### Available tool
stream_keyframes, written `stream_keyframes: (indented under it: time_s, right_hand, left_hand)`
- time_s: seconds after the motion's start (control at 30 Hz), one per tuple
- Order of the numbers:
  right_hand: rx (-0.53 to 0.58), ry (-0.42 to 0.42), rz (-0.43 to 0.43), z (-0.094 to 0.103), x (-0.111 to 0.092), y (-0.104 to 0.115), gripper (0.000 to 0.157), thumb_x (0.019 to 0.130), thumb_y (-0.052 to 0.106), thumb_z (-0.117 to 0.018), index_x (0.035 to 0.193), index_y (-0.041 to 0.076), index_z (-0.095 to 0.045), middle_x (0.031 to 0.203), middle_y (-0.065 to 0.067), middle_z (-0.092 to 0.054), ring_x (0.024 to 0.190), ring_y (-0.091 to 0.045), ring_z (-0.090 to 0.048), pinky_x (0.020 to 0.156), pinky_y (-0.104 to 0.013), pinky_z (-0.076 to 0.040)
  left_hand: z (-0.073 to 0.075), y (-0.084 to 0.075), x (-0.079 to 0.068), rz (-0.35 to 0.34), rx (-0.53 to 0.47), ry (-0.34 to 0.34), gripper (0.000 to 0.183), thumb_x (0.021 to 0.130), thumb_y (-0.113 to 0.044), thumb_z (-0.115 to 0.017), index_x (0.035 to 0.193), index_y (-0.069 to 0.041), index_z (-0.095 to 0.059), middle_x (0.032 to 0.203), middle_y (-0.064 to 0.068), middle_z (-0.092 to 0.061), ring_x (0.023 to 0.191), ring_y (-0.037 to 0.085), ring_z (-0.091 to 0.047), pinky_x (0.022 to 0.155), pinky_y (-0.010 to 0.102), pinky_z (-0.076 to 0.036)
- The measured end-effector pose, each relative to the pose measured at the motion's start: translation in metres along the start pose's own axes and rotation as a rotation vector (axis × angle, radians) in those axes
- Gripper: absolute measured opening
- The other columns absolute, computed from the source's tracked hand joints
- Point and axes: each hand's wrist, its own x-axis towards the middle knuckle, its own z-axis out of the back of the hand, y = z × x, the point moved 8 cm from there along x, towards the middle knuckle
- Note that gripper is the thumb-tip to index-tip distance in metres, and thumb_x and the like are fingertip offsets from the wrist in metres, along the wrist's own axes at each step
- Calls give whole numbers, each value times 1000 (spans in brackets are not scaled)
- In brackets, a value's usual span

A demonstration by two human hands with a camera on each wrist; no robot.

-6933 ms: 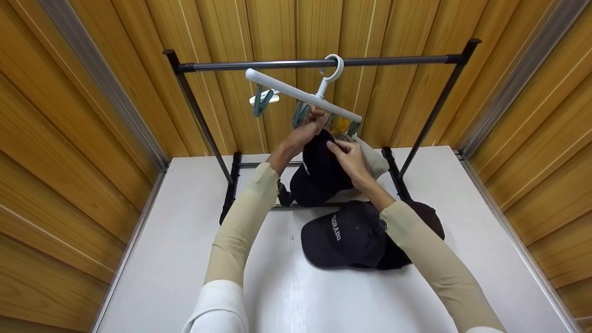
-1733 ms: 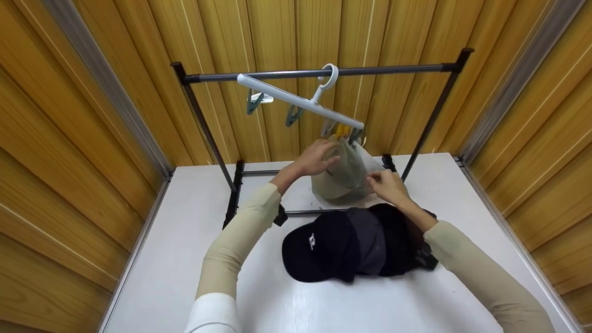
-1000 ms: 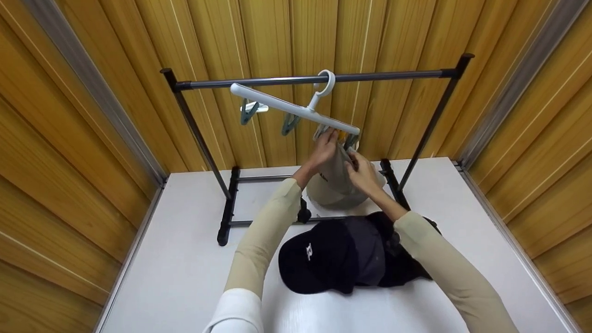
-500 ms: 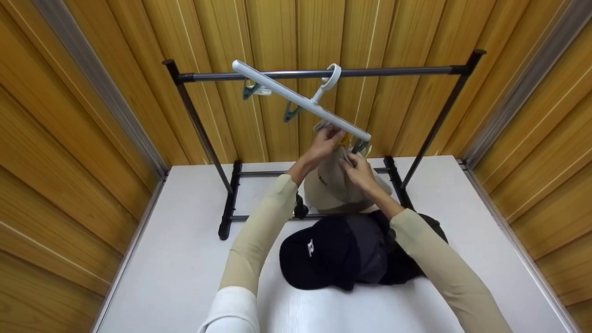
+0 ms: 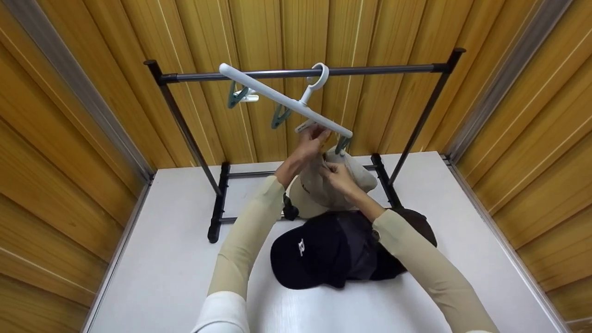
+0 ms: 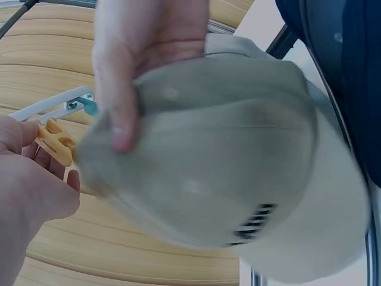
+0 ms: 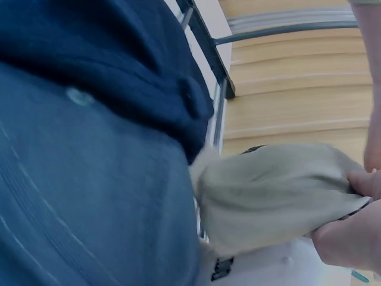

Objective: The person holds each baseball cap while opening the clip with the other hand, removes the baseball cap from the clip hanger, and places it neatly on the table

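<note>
A white clip hanger (image 5: 277, 97) hangs tilted from the rack's bar. My left hand (image 5: 303, 148) is under its lower half and pinches a yellow clothespin (image 6: 56, 143) whose nose is at the edge of a khaki cap (image 5: 319, 192). My right hand (image 5: 342, 178) pinches the fabric of that cap, thumb on the crown in the left wrist view. Behind it a cream cap (image 5: 363, 173) hangs below the green clothespin (image 5: 341, 144) at the hanger's low end. Two more green clothespins hang at the hanger's higher side.
A row of overlapping dark caps (image 5: 314, 254) lies on the white table (image 5: 171, 259) in front of the rack (image 5: 185, 125), the foremost with a white letter. Wood-panelled walls (image 5: 60, 152) enclose the table at back and sides.
The navy cap earlier held at the hanger now lies on the table with the dark caps. Both hands have since taken hold at the khaki cap, the left at its clothespin, and the hanger tilts more.
</note>
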Motion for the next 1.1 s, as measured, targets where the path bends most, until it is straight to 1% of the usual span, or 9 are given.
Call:
stream_keyframes:
  time_s: [0.1,0.2,0.4,0.67,0.77,0.83,0.9,0.97,1.1]
  right_hand:
    - [0,12,-32,-5,-1,-5,23,104,8,-53,82,8,-59,67,9,-43,66,-7,-40,62,-22,-33]
    - [24,12,-64,-5,-2,-10,22,105,10,-53,85,6,-61,65,10,-43,62,-6,-40,60,-21,-32]
    - [76,26,-120,-6,-3,-15,22,106,15,-54,88,7,-62,65,10,-43,63,-6,-42,62,-22,-35]
    - [140,16,-123,-2,-4,-14,23,108,18,-51,92,4,-61,68,8,-45,66,-7,-43,65,-22,-36]
    - [153,6,-121,0,-6,-10,23,109,17,-50,104,0,-65,74,9,-49,74,-6,-47,71,-21,-39]
    - [163,5,-124,1,-6,-7,25,109,17,-49,114,-1,-65,80,10,-52,81,-6,-49,77,-21,-40]
    - [182,2,-130,2,-7,-5,27,109,18,-48,118,0,-65,85,10,-56,87,-6,-51,83,-21,-41]
    - [213,-3,-140,3,-7,-2,26,110,19,-47,112,0,-63,85,10,-57,87,-6,-52,83,-21,-42]
    - [301,-3,-173,5,-10,2,23,110,20,-45,110,5,-62,86,8,-63,84,-6,-60,81,-20,-47]
  left_hand:
    - [3,1,-1,3,-24,-2,32,107,-19,-54,136,-6,-58,140,17,-59,136,32,-53,115,43,-43]
    - [4,2,-2,15,2,-14,31,107,-21,-54,134,-6,-59,136,17,-60,132,32,-54,113,43,-44]
    - [5,6,-4,66,50,-11,36,109,-28,-50,140,-10,-54,134,8,-59,132,25,-53,116,42,-42]
    - [4,5,-4,0,77,-16,37,110,-27,-48,137,-3,-53,144,17,-56,136,26,-53,114,39,-44]
    - [8,6,-8,-5,107,-10,42,110,-28,-49,143,-2,-53,147,16,-56,140,26,-52,117,40,-42]
    - [13,5,-13,-13,164,4,45,110,-29,-49,146,-2,-52,149,16,-55,141,28,-51,118,42,-41]
    - [19,5,-19,-25,267,23,46,110,-28,-49,147,-2,-50,150,16,-55,142,29,-51,118,44,-41]
    - [27,5,-26,-34,408,39,48,110,-30,-49,149,-2,-49,150,17,-55,141,31,-52,118,45,-42]
    - [48,7,-37,-38,749,25,55,108,-36,-50,151,0,-47,149,19,-56,140,34,-52,118,47,-40]
